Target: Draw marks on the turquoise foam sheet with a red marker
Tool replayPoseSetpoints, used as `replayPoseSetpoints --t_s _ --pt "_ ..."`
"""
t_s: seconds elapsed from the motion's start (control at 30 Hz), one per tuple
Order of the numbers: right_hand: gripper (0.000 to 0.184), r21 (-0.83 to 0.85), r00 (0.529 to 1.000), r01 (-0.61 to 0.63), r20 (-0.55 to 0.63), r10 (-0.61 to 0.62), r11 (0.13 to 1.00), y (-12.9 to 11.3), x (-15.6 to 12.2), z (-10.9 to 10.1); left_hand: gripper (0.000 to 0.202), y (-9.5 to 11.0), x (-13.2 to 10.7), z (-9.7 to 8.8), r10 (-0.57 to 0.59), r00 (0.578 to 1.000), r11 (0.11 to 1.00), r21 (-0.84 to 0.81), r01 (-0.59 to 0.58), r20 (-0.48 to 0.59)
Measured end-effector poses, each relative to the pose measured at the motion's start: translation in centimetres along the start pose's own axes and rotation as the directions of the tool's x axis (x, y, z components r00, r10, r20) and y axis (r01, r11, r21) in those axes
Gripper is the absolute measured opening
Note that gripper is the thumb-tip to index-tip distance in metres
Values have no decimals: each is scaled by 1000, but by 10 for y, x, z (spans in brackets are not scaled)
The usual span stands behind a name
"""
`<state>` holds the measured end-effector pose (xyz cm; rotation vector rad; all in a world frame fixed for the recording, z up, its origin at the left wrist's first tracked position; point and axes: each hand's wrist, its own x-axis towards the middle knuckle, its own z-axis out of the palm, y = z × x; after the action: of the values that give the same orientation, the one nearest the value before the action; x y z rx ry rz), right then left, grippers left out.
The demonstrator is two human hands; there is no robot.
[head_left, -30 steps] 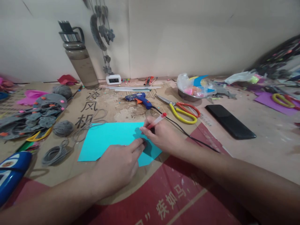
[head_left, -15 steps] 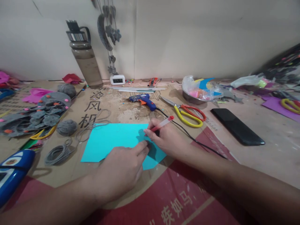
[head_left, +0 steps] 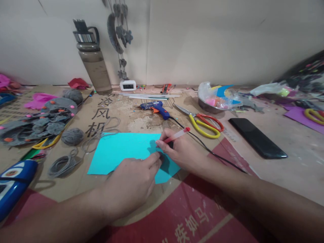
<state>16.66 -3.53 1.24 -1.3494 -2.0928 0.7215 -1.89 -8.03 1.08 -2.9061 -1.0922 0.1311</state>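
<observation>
A turquoise paper sheet (head_left: 121, 152) lies flat on the cardboard-covered table in front of me. My right hand (head_left: 181, 150) is closed round a pen with a red cap (head_left: 177, 134), its tip down on the sheet's right part. My left hand (head_left: 130, 184) rests on the near edge of the sheet with its fingers curled. Its fingertips press down on something small and dark that I cannot make out, right beside the pen tip.
Behind the sheet lie a blue glue gun (head_left: 155, 108) with a black cord, yellow-and-red scissors (head_left: 202, 123) and a black phone (head_left: 257, 137). A water bottle (head_left: 93, 64) and small clock (head_left: 128, 85) stand by the wall. Grey felt pieces (head_left: 40, 123) and yarn (head_left: 72, 136) lie at the left.
The view has shifted a little, so everything sits slightly further right. Both hands stay in the same place on the sheet, with the pen still held.
</observation>
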Motion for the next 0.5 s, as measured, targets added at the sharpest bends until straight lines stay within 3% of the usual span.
replayPoseSetpoints --t_s 0.5 --pt "17 17 1000 2 30 -3 1000 0 -1 -1 54 1 -1 -1 -3 1000 1000 -7 4 5"
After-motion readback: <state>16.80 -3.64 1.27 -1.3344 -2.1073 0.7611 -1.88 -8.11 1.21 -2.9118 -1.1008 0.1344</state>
